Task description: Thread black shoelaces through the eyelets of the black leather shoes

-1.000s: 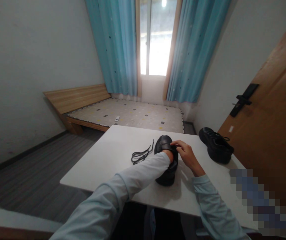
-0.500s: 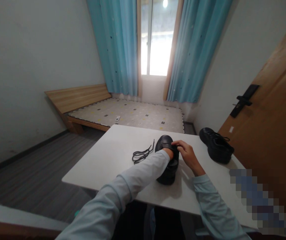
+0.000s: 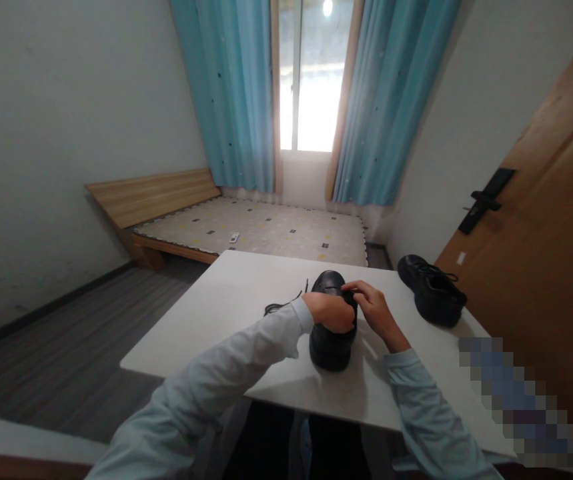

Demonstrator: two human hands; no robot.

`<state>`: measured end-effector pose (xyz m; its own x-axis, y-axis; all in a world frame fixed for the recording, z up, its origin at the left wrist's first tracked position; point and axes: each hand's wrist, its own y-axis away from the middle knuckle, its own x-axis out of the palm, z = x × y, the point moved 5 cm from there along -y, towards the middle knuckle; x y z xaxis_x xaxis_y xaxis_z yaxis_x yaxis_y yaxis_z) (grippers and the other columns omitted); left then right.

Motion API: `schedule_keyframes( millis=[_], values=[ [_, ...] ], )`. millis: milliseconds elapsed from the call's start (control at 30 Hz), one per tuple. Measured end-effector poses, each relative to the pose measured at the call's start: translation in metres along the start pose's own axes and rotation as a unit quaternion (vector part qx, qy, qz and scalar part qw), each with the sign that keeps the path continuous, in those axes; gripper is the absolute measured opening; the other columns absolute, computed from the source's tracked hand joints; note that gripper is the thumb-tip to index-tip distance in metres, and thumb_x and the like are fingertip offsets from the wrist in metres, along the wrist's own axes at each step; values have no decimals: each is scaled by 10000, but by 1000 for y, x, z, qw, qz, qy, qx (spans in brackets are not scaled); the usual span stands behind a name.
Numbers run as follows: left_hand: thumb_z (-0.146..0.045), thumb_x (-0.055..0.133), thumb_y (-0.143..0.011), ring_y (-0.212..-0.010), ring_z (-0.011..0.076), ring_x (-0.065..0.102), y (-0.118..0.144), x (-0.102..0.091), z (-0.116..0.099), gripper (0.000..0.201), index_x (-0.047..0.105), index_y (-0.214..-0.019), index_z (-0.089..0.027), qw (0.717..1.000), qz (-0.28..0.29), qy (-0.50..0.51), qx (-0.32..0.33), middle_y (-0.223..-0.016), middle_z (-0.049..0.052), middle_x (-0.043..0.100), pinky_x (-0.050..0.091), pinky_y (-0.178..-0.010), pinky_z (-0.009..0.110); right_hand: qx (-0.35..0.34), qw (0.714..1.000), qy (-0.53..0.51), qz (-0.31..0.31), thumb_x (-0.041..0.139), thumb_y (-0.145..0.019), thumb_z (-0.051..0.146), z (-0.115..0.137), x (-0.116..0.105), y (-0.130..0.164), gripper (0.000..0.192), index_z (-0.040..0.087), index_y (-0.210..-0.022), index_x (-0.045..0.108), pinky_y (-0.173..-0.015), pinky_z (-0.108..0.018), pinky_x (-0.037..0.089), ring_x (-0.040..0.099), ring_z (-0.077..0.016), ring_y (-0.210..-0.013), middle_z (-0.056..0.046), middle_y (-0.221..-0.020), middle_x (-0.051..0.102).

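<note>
A black lace-up shoe (image 3: 330, 348) stands on the white table in front of me, its toe pointing away. My left hand (image 3: 333, 312) lies across the shoe's opening from the left, its fingers bent down and hidden at the right side. At the shoe's upper right edge, near the eyelets, my right hand (image 3: 370, 307) has its fingertips drawn together; whatever is between them is too small to make out. A loose black shoelace (image 3: 277, 307) rests on the table left of the shoe, partly covered by my left sleeve.
A second black shoe (image 3: 433, 291), laced, stands at the right edge of the white table (image 3: 191, 327). Beyond the table is a bed (image 3: 266, 223) with a small white object (image 3: 234, 237) on it. A wooden door (image 3: 546, 267) is close on the right.
My left hand has come up out of the shoe's opening and turned across it, with the forearm lower and more to the left. My right hand stays at the same edge.
</note>
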<state>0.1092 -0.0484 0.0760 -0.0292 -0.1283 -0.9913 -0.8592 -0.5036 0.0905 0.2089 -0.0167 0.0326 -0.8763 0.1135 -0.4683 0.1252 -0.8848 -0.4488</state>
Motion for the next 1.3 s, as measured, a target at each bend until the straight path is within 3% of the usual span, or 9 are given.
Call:
schedule_keyframes(
  millis=[100, 167, 267, 367, 433, 567, 867, 1033, 1300],
  values=[
    [-69, 507, -809, -763, 194, 631, 13, -2, -11, 207, 703, -786, -132, 994, 80, -43, 60, -868, 118, 707, 452, -673, 280, -3, 1000, 4, 0, 424, -704, 174, 0, 0, -1, 277, 185, -850, 660, -785, -337, 474, 614, -212, -896, -63, -902, 683],
    [-137, 430, -875, -732, 199, 633, 16, -3, -12, 272, 699, -870, -105, 993, 99, -48, 41, -852, 137, 709, 437, -636, 286, -2, 1000, 4, 2, 423, -705, 183, -1, -1, -2, 275, 180, -849, 658, -784, -340, 473, 612, -215, -899, -68, -904, 680],
    [-401, 330, -935, -691, 192, 632, 15, 0, -8, 497, 699, -870, -74, 993, 118, -7, -19, -788, 143, 704, 430, -598, 270, -1, 1000, 4, 5, 418, -704, 189, -1, -2, -5, 279, 179, -850, 656, -782, -344, 474, 611, -216, -898, -69, -904, 677],
    [-663, 420, -801, -676, 205, 633, 15, 4, -4, 653, 712, -841, -80, 992, 114, 10, -48, -788, 148, 699, 435, -571, 265, 1, 1000, 4, 5, 417, -705, 184, -2, -3, -7, 282, 178, -853, 656, -791, -342, 473, 611, -214, -905, -67, -907, 675],
    [-697, 512, -719, -678, 223, 637, 16, 4, -2, 654, 717, -871, -96, 994, 99, 7, -55, -807, 146, 700, 440, -558, 273, 2, 1000, 2, 6, 416, -706, 183, -2, -3, -8, 284, 175, -854, 658, -794, -342, 474, 612, -215, -908, -70, -910, 675],
    [-667, 562, -702, -693, 236, 647, 19, 3, 0, 604, 722, -892, -117, 995, 81, 16, -63, -802, 137, 701, 456, -560, 277, 3, 1000, -2, 5, 420, -711, 176, -3, -3, -11, 275, 188, -851, 657, -784, -334, 476, 613, -207, -896, -60, -909, 676],
    [-652, 569, -704, -751, 278, 666, 16, 18, 1, 653, 722, -913, -53, 991, 120, -3, -61, -816, 194, 703, 484, -595, 301, -5, 1000, -4, 1, 425, -721, 177, -2, -2, -10, 267, 193, -851, 657, -777, -330, 474, 609, -206, -899, -57, -915, 676],
    [-610, 580, -720, -722, 255, 659, 15, 17, 0, 607, 719, -939, -61, 990, 125, -19, -58, -851, 189, 707, 467, -570, 292, 0, 1000, -1, 4, 425, -723, 189, -2, -2, -10, 266, 187, -852, 657, -795, -339, 467, 607, -212, -908, -64, -923, 676],
    [-583, 569, -757, -521, 137, 566, 18, 8, 1, 482, 729, -745, -129, 996, 91, 11, 8, -646, 74, 688, 391, -515, 238, -10, 1000, -1, 1, 424, -709, 184, 0, -2, -9, 266, 192, -831, 660, -792, -336, 466, 605, -211, -895, -58, -895, 675]
  ],
)
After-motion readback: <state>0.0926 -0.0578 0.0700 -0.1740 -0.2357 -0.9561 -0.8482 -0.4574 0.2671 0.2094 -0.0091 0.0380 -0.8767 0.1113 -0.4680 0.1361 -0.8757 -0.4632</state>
